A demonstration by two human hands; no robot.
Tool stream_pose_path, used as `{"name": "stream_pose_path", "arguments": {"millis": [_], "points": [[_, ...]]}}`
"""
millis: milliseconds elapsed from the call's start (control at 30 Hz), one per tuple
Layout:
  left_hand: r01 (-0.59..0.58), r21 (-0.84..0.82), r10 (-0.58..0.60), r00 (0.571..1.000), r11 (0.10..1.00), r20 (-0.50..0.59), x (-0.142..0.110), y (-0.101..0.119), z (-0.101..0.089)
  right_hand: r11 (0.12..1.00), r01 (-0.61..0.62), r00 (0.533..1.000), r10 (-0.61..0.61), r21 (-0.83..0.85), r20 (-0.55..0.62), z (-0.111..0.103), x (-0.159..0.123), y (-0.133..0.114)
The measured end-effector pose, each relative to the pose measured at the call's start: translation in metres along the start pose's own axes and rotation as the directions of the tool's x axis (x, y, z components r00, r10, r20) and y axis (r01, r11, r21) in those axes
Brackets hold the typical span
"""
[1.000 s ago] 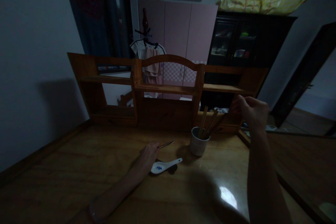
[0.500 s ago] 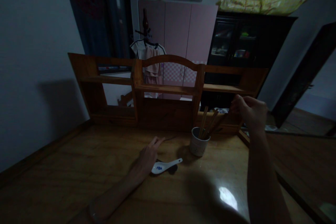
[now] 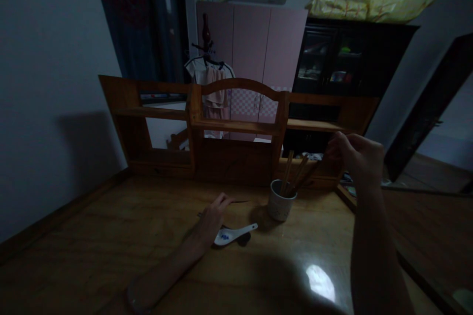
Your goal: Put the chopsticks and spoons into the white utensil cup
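Note:
My left hand (image 3: 211,219) is closed on a thin fork (image 3: 242,201); the handle sticks out to the right of my fingers, and what look like its tines show left of the hand. Just beside that hand lies a white spoon (image 3: 236,233) with a blue pattern in its bowl. A pale cup (image 3: 280,206) stands to the right, with several wooden chopsticks (image 3: 287,174) leaning in it. Above and right of the cup, my right hand (image 3: 356,155) pinches the upper ends of dark chopsticks (image 3: 310,171), which slant down into the cup.
A wooden shelf unit (image 3: 236,127) runs along the back of the wooden table (image 3: 111,236). A wall (image 3: 48,108) borders the left side. Behind stand a pink wardrobe (image 3: 251,44), a dark cabinet (image 3: 351,69) and hanging clothes (image 3: 210,74).
My left hand has shifted slightly, and the fork's handle lies flatter, with its other end now showing. My right hand has moved a little to the right, still pinching the chopsticks.

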State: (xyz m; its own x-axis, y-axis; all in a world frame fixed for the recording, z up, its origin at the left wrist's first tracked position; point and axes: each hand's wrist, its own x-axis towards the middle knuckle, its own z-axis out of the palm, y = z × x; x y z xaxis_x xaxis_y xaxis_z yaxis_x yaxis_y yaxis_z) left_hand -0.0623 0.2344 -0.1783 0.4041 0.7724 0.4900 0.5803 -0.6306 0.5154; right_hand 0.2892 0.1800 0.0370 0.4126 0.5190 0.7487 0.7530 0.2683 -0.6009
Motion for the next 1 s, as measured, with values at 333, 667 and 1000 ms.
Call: {"name": "stream_pose_path", "arguments": {"millis": [333, 667, 1000], "points": [[0.001, 0.037, 0.001, 0.999, 0.999, -0.048, 0.0, 0.014, -0.007, 0.992, 0.093, 0.995, -0.094, 0.084, 0.011, -0.006, -0.014, -0.042], [-0.133, -0.014, 0.132, 0.989, 0.991, -0.065, -0.004, 0.022, -0.007, 0.969, 0.135, 0.982, -0.159, 0.208, 0.101, -0.009, -0.029, -0.079], [-0.307, 0.24, 0.342, 0.932, 0.921, -0.119, -0.006, 0.037, -0.021, 0.962, 0.123, 0.968, -0.17, 0.244, 0.183, -0.008, -0.034, -0.086]]}}
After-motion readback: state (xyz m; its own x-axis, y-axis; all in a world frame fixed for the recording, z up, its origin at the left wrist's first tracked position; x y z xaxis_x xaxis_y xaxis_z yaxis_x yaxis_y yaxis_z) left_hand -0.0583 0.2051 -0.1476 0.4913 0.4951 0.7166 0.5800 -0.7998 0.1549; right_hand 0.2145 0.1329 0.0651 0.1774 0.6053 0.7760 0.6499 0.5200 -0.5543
